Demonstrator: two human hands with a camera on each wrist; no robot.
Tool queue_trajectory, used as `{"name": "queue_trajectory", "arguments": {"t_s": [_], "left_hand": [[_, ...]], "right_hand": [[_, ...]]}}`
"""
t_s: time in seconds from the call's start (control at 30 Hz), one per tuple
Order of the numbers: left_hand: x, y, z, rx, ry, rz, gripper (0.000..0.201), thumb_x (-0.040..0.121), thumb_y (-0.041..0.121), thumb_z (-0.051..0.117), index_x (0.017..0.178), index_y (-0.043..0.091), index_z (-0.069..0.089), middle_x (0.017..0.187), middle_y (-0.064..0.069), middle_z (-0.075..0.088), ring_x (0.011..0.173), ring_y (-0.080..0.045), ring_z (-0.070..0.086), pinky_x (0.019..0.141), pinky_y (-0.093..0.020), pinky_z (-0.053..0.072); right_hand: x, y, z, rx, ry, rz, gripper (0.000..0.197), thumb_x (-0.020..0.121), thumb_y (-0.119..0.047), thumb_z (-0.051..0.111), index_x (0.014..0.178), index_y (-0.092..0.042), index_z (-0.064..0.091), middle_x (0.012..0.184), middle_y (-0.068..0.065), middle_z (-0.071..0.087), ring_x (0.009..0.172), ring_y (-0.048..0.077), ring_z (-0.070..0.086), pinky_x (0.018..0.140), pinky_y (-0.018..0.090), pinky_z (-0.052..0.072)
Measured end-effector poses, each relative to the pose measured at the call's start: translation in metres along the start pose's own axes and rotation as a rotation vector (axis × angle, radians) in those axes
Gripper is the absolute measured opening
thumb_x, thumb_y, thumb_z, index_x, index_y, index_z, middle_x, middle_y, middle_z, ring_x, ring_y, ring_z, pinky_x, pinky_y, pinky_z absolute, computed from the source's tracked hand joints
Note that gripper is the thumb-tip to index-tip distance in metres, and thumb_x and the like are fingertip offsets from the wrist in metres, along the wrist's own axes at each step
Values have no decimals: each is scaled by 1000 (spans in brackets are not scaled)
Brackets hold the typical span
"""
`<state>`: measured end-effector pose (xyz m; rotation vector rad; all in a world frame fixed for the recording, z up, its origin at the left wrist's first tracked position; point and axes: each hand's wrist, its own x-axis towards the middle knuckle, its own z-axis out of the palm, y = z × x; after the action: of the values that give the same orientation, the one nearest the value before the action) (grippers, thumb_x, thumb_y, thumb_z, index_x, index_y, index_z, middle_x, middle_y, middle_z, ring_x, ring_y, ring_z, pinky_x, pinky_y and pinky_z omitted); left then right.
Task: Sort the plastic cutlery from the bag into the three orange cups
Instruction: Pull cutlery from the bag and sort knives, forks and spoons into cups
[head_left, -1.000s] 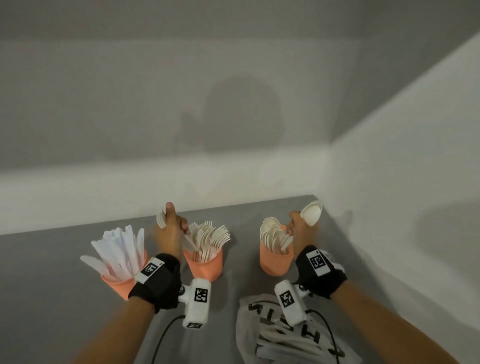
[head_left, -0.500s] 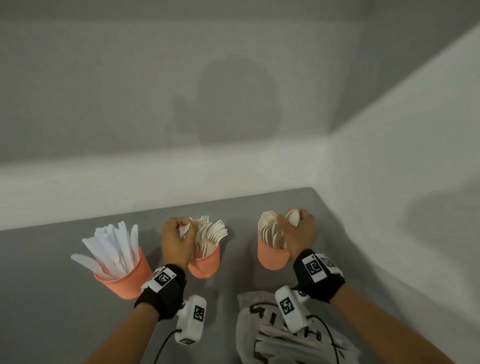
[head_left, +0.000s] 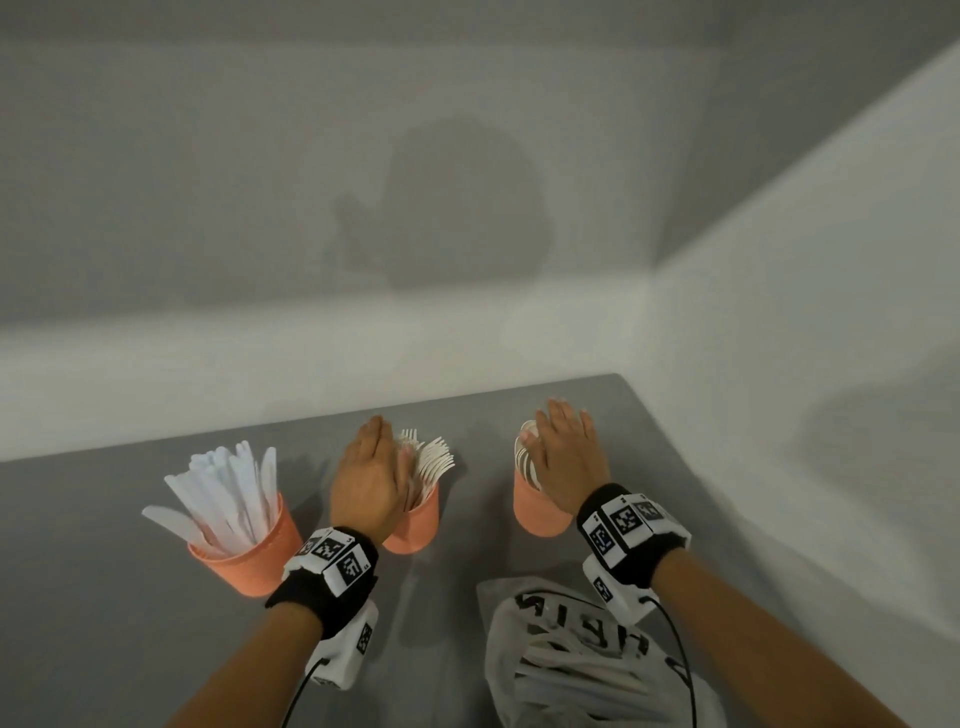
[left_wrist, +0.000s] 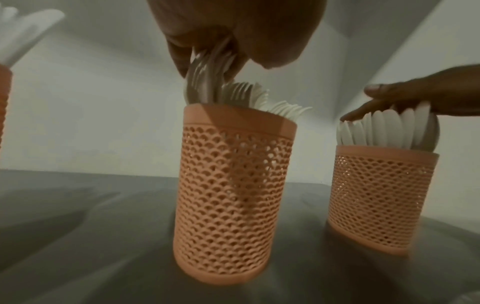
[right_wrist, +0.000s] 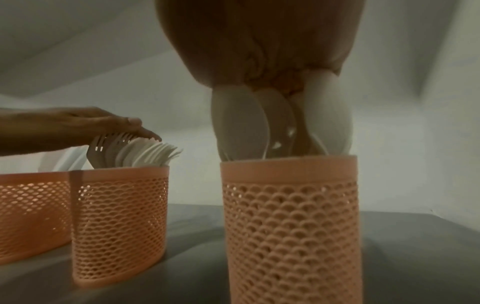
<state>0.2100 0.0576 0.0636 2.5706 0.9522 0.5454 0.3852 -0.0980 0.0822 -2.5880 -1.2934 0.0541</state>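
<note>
Three orange mesh cups stand in a row on the grey table. The left cup holds white knives. White forks fill the middle cup, and my left hand lies flat on top of them, fingers straight. The right cup holds white spoons; my right hand presses flat on their bowls with straight fingers. In the left wrist view the forks touch my palm above the middle cup. The plastic bag lies in front of the cups with cutlery inside.
A white wall runs along the back edge of the table and another along its right side, meeting in a corner behind the right cup. Grey table surface stretches to the left of the knife cup.
Both hands came down onto the cups: the left let a fork into the middle cup, the right a spoon into the right cup. Both now lie flat on the cutlery.
</note>
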Motion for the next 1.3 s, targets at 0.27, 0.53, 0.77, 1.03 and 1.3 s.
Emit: {"name": "queue_trajectory", "arguments": {"t_s": [0.27, 0.53, 0.77, 1.03, 1.3], "left_hand": [[-6, 8, -1, 230, -206, -10, 98, 80, 72, 3, 147, 1, 10, 156, -15, 16, 146, -27, 10, 119, -40, 15], [-24, 38, -35, -294, 81, 164, 44, 93, 30, 46, 131, 8, 44, 133, -9, 50, 120, -21, 49, 102, -34, 38], [-80, 69, -18, -488, -350, 327, 9, 78, 28, 60, 70, 26, 57, 80, 11, 54, 75, -6, 54, 70, -23, 43], [-143, 58, 29, -266, -535, 128, 34, 84, 26, 64, 117, 19, 59, 117, -1, 39, 110, -19, 49, 97, -19, 36], [-147, 74, 19, -334, -634, 62, 53, 85, 3, 54, 135, 13, 42, 142, -7, 41, 131, -21, 40, 101, -18, 30]], "right_hand": [[6, 0, 4, -90, -136, 86, 76, 90, -62, 10, 149, -15, 15, 157, 17, 8, 146, 30, 5, 117, 46, 3], [-30, -20, -50, 482, 79, -50, 31, 92, -27, 51, 109, -4, 64, 115, 15, 63, 111, 28, 57, 96, 30, 39], [-123, -50, -60, 404, -683, -157, 15, 85, -17, 59, 78, -7, 68, 70, 1, 65, 57, 8, 59, 62, 20, 49], [-176, -7, 22, -197, -675, 53, 50, 90, -13, 54, 138, -7, 40, 141, 14, 45, 129, 28, 43, 110, 35, 34], [-164, 3, 35, -67, -644, 97, 69, 86, -23, 61, 145, -18, 26, 150, 7, 32, 139, 25, 29, 114, 35, 21]]}}
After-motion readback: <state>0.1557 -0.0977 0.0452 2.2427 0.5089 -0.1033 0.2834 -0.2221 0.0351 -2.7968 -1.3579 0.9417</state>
